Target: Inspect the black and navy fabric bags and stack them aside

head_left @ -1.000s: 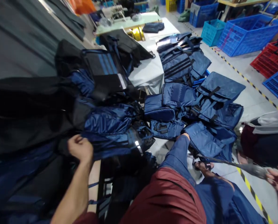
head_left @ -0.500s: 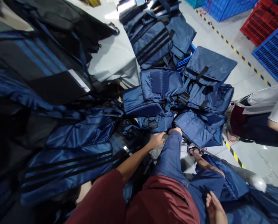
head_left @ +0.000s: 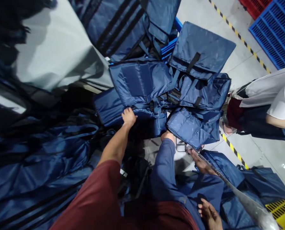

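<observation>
My left hand reaches forward, its fingers curled over the zipped edge of a navy blue bag. This bag lies on the floor at the front of a heap, partly beneath another navy bag with a shiny padded panel. My right hand is low by my right leg, palm partly up, fingers loosely bent and apart, with nothing in it. Just ahead of my foot, a flattened navy bag rests in the same heap. Behind it stands a bag with a squarish raised flap.
A light-covered table is at the left. Dark and blue bags crowd the lower left. At right are a person in a white top, a blue crate and a yellow crate. A long pole-like object slants beside my leg.
My left hand has moved from beside my knee forward and left onto the navy bag's edge. The view has shifted closer to the heap. My right hand stays low by my leg.
</observation>
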{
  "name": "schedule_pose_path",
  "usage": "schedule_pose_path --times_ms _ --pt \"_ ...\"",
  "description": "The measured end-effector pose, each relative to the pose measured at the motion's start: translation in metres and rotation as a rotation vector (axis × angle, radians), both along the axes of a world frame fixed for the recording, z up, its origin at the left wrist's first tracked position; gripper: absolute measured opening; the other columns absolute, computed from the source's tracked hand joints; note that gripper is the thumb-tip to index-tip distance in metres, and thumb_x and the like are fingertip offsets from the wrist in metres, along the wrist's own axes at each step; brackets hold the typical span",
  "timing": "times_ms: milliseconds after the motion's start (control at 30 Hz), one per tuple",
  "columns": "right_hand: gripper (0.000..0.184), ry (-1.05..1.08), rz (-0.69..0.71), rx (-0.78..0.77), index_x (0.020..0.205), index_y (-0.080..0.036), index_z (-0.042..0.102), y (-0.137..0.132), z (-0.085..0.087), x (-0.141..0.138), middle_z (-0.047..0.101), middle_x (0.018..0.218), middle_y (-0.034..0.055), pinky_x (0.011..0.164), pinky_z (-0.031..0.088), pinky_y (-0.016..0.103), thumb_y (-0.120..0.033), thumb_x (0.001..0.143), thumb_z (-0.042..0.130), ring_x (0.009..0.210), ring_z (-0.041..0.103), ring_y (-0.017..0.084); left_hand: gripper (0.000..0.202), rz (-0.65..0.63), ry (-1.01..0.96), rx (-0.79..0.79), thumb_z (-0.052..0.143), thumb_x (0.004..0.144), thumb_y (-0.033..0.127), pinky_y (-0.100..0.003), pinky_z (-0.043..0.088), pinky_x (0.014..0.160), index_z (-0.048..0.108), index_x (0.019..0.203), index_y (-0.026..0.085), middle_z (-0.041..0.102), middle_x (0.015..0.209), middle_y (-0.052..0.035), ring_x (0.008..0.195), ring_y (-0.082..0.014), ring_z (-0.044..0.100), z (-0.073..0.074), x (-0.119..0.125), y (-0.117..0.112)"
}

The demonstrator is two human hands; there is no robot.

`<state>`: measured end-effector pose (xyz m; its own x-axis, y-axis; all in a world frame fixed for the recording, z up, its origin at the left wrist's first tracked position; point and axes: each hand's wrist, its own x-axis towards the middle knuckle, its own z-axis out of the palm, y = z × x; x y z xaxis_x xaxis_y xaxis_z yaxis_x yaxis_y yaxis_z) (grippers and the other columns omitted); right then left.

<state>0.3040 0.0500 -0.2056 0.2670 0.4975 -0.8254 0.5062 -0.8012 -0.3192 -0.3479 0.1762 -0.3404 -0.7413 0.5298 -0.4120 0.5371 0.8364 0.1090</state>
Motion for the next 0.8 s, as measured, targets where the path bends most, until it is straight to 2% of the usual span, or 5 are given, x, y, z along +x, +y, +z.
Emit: schedule_pose_path --times_ms 267,400,533,700,800 --pt "0.079 0.125 -0.183 0.02 0.095 -0.024 0.082 -0.007 -0.004 -0.004 0.08 0.078 0.0066 0.061 0.061 0.035 -0.083 0.043 0.086 0.065 0.075 0.026 0.021 -0.279 -0.046 0.055 0.053 0.102 0.019 -0.031 0.05 0.092 0.068 0.112 0.009 0.076 0.086 -0.0066 0.077 -0.0192 0.065 0.057 0.007 -0.022" --pt "0.08 0.14 0.088 0.115 0.11 -0.023 0.081 0.012 -0.017 -0.021 0.083 0.088 0.0091 0.069 0.065 0.042 -0.087 0.064 0.073 0.074 0.079 0.031 0.02 -0.398 -0.02 0.139 0.058 0.1 0.03 -0.022 0.041 0.07 0.07 0.103 0.015 0.071 0.076 0.0001 0.061 -0.0163 0.054 0.131 0.016 -0.071" --pt "0.076 0.268 0.489 0.396 0.149 -0.022 0.067 0.053 -0.014 -0.082 0.079 0.135 0.0154 0.113 0.06 0.052 -0.065 0.087 0.066 0.13 0.075 0.036 0.03 -0.454 0.013 0.25 0.054 0.102 0.044 -0.023 0.036 0.064 0.074 0.105 0.022 0.073 0.08 0.0003 0.066 -0.0184 0.061 0.22 0.038 -0.126" --pt "0.107 0.482 1.052 0.783 0.181 -0.025 0.02 0.078 0.029 -0.167 0.025 0.185 0.015 0.138 0.03 0.059 -0.043 0.091 0.074 0.172 0.026 0.035 0.033 -0.353 0.008 0.659 0.062 0.097 0.053 -0.022 0.047 0.072 0.078 0.101 0.025 0.074 0.082 0.0035 0.07 -0.016 0.063 0.323 0.11 -0.166" --pt "0.083 0.491 0.954 1.031 0.181 -0.03 0.02 0.081 0.06 -0.184 0.03 0.184 0.012 0.138 0.033 0.059 -0.04 0.107 0.056 0.171 0.03 0.031 0.03 -0.299 0.031 0.915 0.066 0.096 0.051 -0.021 0.048 0.069 0.079 0.101 0.024 0.074 0.084 0.005 0.069 -0.0142 0.062 0.37 0.15 -0.165"
